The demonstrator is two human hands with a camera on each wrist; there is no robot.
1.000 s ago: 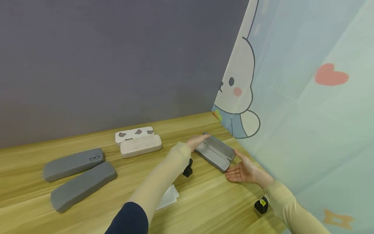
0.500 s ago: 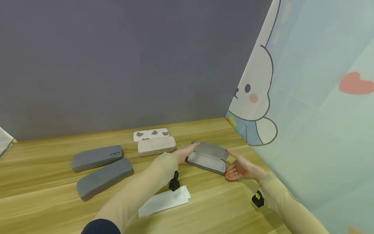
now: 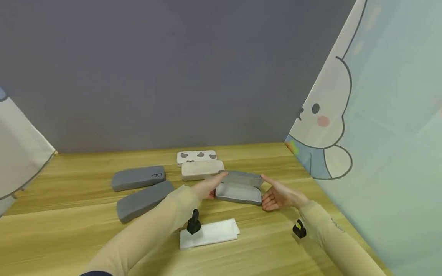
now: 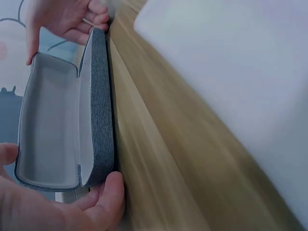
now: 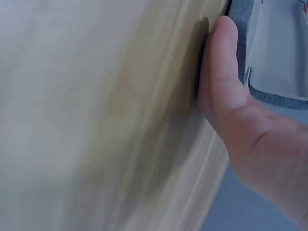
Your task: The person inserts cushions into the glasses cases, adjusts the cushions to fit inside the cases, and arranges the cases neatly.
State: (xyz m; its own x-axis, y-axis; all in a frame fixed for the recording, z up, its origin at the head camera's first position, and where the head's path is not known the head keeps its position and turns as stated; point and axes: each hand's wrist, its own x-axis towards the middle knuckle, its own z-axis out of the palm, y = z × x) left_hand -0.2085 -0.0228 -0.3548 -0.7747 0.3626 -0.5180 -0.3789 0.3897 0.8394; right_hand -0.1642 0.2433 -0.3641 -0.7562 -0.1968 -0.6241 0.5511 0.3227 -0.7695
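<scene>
A grey glasses case (image 3: 238, 191) lies with its lid raised, its pale inside bare. At its left end my left hand (image 3: 206, 188) rests, thumb by the lid and fingers against the base; the left wrist view shows these fingertips (image 4: 113, 185) at the base corner. My right hand (image 3: 279, 196) is at the other end, thumb touching the lid's corner and relaxed fingers beside the base. In the right wrist view one finger (image 5: 224, 48) lies along the base's end. Close behind the left hand is a closed off-white case (image 3: 202, 170).
A closed white case with brown bear heads (image 3: 197, 156) stands behind the off-white one. To the left lie two closed grey cases, one with a glasses print (image 3: 139, 177), the other plain (image 3: 145, 199). A folded white cloth (image 3: 210, 234) is in front. A printed curtain (image 3: 380, 153) borders the right.
The open glasses case has shifted left over the table, toward the off-white case, and turned to face the front, both hands moving with it. The head view has swung left, uncovering the white cloth.
</scene>
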